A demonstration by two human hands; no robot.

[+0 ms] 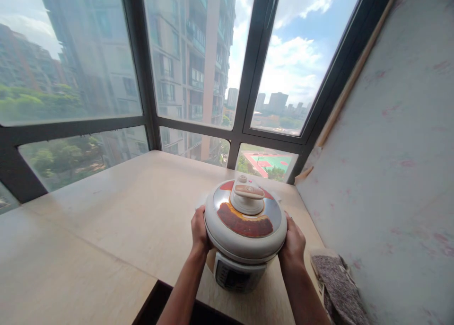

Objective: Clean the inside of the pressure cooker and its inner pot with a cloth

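Note:
An electric pressure cooker stands upright on the pale window ledge, its dark control panel facing me. Its round lid carries a reddish-brown pattern and a beige top handle. On the left side my left hand is wrapped around the cooker just under the lid's rim. My right hand grips the opposite side at about the same height. The far fingers of both hands are partly hidden behind the cooker's body.
Dark-framed windows border the ledge at the back and left. A patterned wall rises close on the right, with a folded grey-brown cloth at its foot. Near my left forearm lies a dark edge.

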